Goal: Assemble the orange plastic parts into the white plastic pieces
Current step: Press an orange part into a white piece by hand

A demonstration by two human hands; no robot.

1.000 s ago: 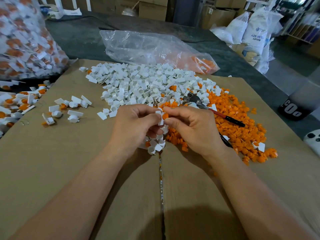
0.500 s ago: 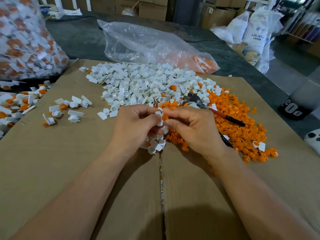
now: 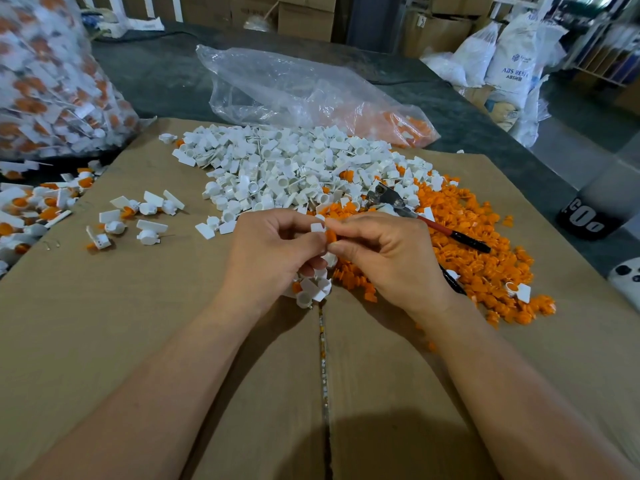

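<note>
At the cardboard's [image 3: 145,341] centre, a left hand [image 3: 273,251] pinches a white piece [image 3: 318,227] as the right hand [image 3: 384,258] pinches an orange part [image 3: 330,235] against it; few finished units [image 3: 138,216] lie at 9 o'clock, while the white heap [image 3: 287,171] at 12 and orange heap [image 3: 467,251] at 2 suggest most work remains.

I count two hands, left hand [image 3: 270,258] and right hand [image 3: 388,261]; one red-handled tool [image 3: 450,232]; two bags, full bag [image 3: 45,81] and slack bag [image 3: 294,88]; white pieces [image 3: 284,168] and orange parts [image 3: 485,258] beyond counting.
</note>
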